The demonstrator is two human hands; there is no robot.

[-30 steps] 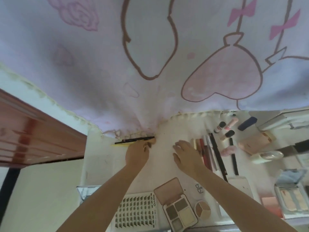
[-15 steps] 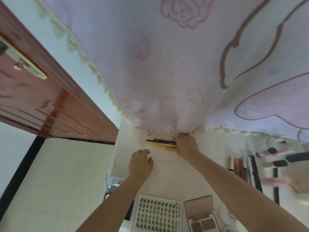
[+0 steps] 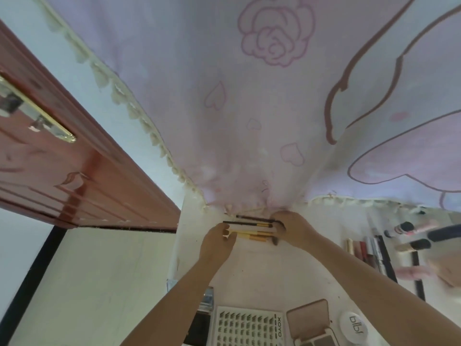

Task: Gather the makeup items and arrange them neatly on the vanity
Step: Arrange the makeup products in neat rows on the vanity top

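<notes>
Several thin makeup brushes (image 3: 252, 229), black and gold-handled, lie side by side at the back left of the white vanity (image 3: 262, 273), just under the curtain hem. My left hand (image 3: 216, 243) touches their handle ends with its fingertips. My right hand (image 3: 295, 229) covers the bristle ends, fingers and thumb curled round the brush heads, which it hides.
A pink-printed curtain (image 3: 249, 116) hangs over the back edge. A false-lash tray (image 3: 245, 328), an open palette (image 3: 309, 320) and a round white lid (image 3: 354, 328) lie near me. Lip tubes and pencils (image 3: 369, 250) and bottles (image 3: 411, 229) lie right. A red-brown door (image 3: 62, 171) stands left.
My view swung left. My right hand crossed over to the brushes at the back left. My left hand let go, pulled back, then returned to their handle ends.
</notes>
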